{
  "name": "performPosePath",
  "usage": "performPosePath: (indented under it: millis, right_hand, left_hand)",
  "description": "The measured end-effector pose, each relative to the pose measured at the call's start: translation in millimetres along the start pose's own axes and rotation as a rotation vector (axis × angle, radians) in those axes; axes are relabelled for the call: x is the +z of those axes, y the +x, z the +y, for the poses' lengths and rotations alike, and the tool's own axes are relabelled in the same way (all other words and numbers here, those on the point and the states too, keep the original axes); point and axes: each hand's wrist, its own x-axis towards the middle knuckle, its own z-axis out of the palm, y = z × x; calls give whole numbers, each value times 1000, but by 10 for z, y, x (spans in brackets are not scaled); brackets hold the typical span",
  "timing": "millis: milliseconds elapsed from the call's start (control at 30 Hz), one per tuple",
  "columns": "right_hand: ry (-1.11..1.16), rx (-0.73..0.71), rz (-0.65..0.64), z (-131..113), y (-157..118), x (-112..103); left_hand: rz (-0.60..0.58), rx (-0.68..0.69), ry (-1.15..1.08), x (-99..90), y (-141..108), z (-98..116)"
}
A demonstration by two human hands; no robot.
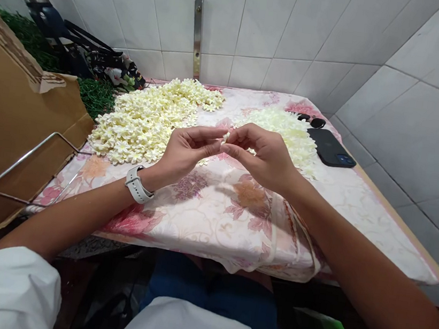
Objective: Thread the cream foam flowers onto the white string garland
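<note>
Head view, as I observe it: the person's left hand (187, 148) and right hand (264, 151) meet above the cloth (203, 227). A small pale flower (226, 137) is at the meeting point, partly hidden by fingertips. Thumb and fingertips of each hand are pinched together on it; I cannot tell which hand bears more of the hold. Beyond the left hand lies a cream heap (148, 117) of blossoms; behind the right lies a whiter heap (288, 133), partly covered by that hand. A phone (331, 147) lies just beside the whiter heap. A watch (139, 185) circles the left wrist. A box (18, 122) stands at far left, near greenery (97, 97).
</note>
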Motion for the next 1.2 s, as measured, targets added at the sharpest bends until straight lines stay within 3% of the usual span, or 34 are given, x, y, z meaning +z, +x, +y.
performPosePath:
  millis: [200, 700, 833, 1033, 1200]
  right_hand:
    - [16, -21, 11, -87, -39, 15]
    - [173, 54, 36, -397, -79, -7]
    - [179, 58, 50, -420, -74, -2]
    - [239, -13, 59, -346, -83, 8]
    - [247, -8, 61, -348, -84, 4]
  left_hand:
    - [17, 71, 33, 22, 5, 44]
    - [-70, 340, 128, 139, -113, 282]
    - [-80, 395, 272, 81, -116, 233]
    - [-156, 678, 468, -64, -15, 74]
    - [-134, 687, 483, -75, -4, 51]
